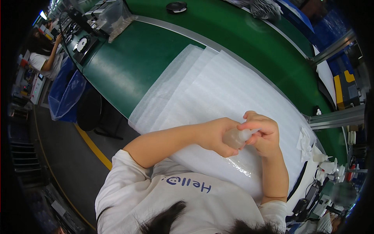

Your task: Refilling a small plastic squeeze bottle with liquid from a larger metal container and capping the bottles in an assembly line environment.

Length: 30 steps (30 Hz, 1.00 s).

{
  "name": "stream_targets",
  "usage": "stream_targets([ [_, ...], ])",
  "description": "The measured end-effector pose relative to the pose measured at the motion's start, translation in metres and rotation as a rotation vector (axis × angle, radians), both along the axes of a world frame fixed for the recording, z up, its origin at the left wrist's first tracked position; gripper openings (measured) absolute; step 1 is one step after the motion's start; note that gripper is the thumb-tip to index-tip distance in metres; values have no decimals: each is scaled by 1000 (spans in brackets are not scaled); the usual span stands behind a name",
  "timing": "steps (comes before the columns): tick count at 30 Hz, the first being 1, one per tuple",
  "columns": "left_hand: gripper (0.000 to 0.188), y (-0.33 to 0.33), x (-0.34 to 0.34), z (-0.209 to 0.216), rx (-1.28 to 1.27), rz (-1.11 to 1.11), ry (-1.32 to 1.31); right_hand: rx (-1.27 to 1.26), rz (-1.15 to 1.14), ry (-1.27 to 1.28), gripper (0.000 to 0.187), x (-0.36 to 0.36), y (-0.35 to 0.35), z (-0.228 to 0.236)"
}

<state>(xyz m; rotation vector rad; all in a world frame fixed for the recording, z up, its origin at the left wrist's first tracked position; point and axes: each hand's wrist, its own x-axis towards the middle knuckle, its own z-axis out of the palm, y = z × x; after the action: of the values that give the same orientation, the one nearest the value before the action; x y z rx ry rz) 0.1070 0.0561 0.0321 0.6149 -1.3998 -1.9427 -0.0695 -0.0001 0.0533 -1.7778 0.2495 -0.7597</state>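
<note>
My left hand (216, 136) is wrapped round the body of a small translucent squeeze bottle (231, 139). A whitish, pointed nozzle cap (245, 135) tops the bottle and points to the right. The fingers of my right hand (267, 134) close on this nozzle end, thumb and forefinger near its tip. Both hands are held together above layered white foam sheets (210, 89) spread over the bench. Part of the bottle is hidden behind my fingers. A shiny clear patch (239, 167) shows on the sheets below my hands.
A green bench top (117, 70) extends to the left, and a green conveyor belt (218, 25) runs behind a metal rail. Crumpled white tissue (304, 142) lies at the right. A black stool (90, 111) and blue bag (68, 93) stand left, near a co-worker (44, 58).
</note>
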Motion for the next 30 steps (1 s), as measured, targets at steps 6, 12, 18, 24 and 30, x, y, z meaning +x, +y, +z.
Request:
stream_targets([
  [6, 37, 1, -8, 4, -303, 569, -447, -40, -451, 122, 26, 7, 12, -6],
  [12, 27, -2, 0, 4, 49, -63, -19, 159, -19, 43, 46, 5, 15, 5],
  [18, 30, -6, 3, 7, 155, -260, -35, 173, 68, 66, 39, 2, 7, -3],
  [24, 23, -1, -22, -14, -352, 618, -195, -148, -344, 178, 28, 5, 7, -1],
  [30, 25, 1, -12, -7, -47, 192, 5, 368, -51, 111, 20, -1, 13, 16],
])
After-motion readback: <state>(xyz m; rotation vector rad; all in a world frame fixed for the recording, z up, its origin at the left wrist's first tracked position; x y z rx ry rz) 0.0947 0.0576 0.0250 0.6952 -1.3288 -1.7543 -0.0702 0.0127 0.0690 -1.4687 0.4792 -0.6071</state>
